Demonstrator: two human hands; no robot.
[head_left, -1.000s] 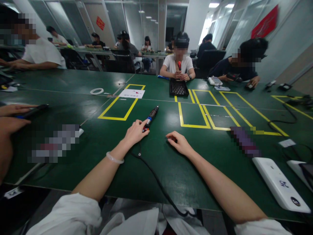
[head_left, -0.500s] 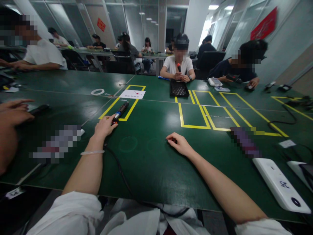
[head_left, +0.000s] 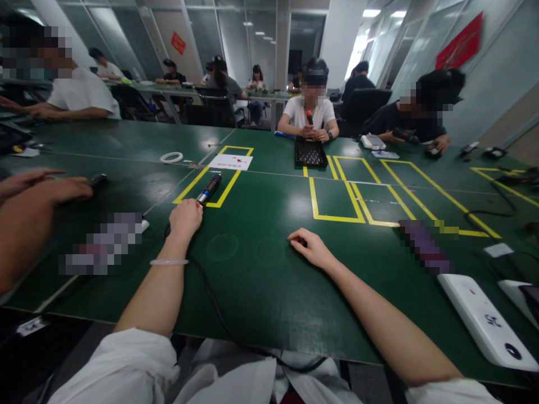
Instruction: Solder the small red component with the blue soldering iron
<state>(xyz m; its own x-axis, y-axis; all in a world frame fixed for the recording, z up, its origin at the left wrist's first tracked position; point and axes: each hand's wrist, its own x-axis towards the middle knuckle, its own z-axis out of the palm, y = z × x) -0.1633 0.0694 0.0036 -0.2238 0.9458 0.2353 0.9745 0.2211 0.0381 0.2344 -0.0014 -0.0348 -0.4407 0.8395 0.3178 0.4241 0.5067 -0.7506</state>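
Observation:
My left hand (head_left: 185,220) is closed around the near end of a black cylindrical tool (head_left: 209,189) with a blue and silver band and a touch of orange by my fingers. Its far end points away from me, inside a yellow tape outline (head_left: 229,189). A black cord (head_left: 213,297) runs from near my left wrist toward the table's front edge. Resting on the green table (head_left: 269,297), my right hand (head_left: 310,247) has loosely curled fingers, and nothing shows in them. A printed white paper (head_left: 231,163) lies just beyond the tool.
Across the table, a person holds an orange-tipped tool (head_left: 309,118) behind a black tray (head_left: 310,153). A white tape ring (head_left: 171,157) lies at the left, near another person's hands (head_left: 63,189). At the right are a blurred-out phone-like object (head_left: 425,247) and a white device (head_left: 482,320).
My left hand has gone from lying over the tool's near end with extended fingers to wrapping around it. My right hand stays in place. The neighbour's hand at the left has shifted rightward.

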